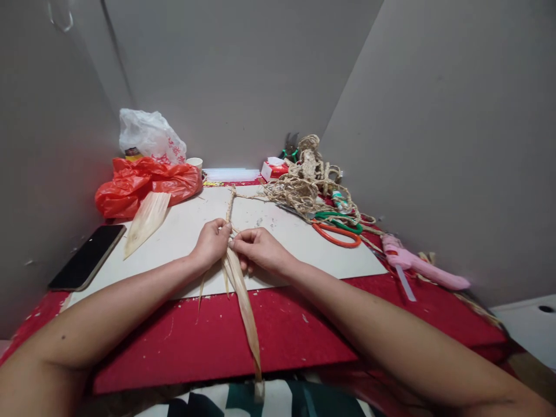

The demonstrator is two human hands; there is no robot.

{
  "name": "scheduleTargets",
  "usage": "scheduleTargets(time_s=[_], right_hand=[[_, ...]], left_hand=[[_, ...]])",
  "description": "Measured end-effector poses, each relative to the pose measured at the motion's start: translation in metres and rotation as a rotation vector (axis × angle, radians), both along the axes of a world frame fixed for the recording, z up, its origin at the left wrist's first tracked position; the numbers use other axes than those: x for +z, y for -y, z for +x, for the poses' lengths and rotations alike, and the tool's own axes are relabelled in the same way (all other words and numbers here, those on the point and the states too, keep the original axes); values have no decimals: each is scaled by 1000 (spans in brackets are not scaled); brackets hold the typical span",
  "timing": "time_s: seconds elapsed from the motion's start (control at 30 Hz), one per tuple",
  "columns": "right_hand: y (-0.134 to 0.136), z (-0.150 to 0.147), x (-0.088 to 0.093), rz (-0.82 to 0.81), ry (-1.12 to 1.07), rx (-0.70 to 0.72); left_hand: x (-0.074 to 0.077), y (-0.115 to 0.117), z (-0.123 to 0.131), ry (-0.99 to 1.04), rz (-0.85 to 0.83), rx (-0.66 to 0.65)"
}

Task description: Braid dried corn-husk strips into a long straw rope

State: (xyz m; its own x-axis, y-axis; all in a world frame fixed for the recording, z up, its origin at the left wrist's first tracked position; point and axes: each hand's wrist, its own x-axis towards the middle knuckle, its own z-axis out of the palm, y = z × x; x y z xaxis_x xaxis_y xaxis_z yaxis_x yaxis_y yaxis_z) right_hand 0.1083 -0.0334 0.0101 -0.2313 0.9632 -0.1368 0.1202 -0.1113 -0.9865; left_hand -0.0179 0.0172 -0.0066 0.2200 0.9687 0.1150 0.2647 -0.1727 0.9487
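My left hand pinches a strip of dried corn husk where it runs into a braided cord. Close beside it, my right hand is closed on the upper part of the same corn husk. The husk's long tail hangs over the table's front edge toward my lap, and thinner strands dangle beneath my left hand. Beyond my fingers the cord reaches away over the white board, and a thin strand runs right toward a heap of braided cord.
A loose husk piece, a red plastic bag and a black phone lie left. Scissors with green and orange handles lie right, near a pink glue gun. The white board covers part of the red tabletop.
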Motion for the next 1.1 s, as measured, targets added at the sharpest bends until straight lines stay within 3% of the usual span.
scheduleTargets(time_s=[0.17,0.33,0.53,0.67,0.73,0.83,0.97,1.03,1.1], right_hand=[[-7,0,2,8,68,42],[-9,1,3,134,147,75],[-9,-2,-2,438,446,-70],[-13,5,-7,382,554,-176],[-13,13,-5,371,480,-221],[-9,24,9,398,184,-285],[0,44,41,170,-262,-332],[3,63,59,97,-331,-336],[4,91,78,137,-285,-384]], left_hand=[[-2,-1,-1,27,-10,-16],[-3,-1,0,55,-11,-13],[-1,-1,0,2,21,9],[0,-1,-1,-4,12,47],[-1,-1,-1,6,-6,44],[-4,-3,0,21,-13,21],[-5,-5,-1,7,-4,19],[-5,-5,-1,-4,-3,21],[-5,-5,-1,-11,-2,23]])
